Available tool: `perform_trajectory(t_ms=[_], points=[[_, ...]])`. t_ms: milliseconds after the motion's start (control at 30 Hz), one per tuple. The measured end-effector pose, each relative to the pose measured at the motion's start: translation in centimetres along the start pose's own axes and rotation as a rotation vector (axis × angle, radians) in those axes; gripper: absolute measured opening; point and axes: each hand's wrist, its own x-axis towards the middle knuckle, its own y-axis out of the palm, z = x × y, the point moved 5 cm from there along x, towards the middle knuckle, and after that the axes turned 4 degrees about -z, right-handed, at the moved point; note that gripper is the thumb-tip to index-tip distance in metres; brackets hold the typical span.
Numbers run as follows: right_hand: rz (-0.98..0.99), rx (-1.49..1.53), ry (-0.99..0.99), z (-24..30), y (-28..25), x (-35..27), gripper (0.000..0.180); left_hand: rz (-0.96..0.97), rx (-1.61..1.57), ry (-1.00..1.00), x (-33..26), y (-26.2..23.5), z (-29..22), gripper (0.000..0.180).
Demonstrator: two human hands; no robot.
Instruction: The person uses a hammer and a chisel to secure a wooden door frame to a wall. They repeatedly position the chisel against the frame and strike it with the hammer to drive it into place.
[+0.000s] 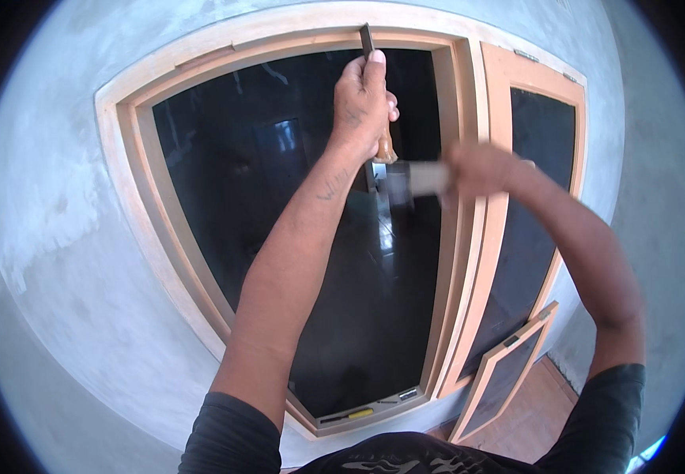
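Chisel point(386, 148): upper centre of frame, long axis near upright, blade up, handle butt down. Blade end at the top rail of the wooden window frame point(303, 33); whether it bites the wood, cannot tell.

Left hand point(364, 99) nearer, its grip clenched round the chisel between blade and butt, thumb pointing up the blade. Chisel thus lies inside the left grip, standing out above and below it.

Right hand point(484, 170) right of centre, blurred, its grip closed on a hammer point(417, 179). Chisel lies up and left of that grip; hammer roughly level, head just beneath the butt. Contact unclear through the blur.

Outward: dark glass point(279, 221) behind; yellow-handled tool point(360, 413) on the sill, bottom centre; small wooden sash point(481, 387) propped lower right; grey wall point(50, 197) at left.
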Motion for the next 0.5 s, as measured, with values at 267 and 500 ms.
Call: perform_trajectory(t_ms=[267,500], points=[[-0.038,-0.229,-0.126,0.6,6.0,-4.3,0.021,0.023,0.030,0.034,0.2,-0.4,0.3,0.044],[0.106,-0.165,-0.128,0.6,10.7,-8.1,0.022,0.020,0.039,0.064,0.4,-0.7,0.5,0.042]])
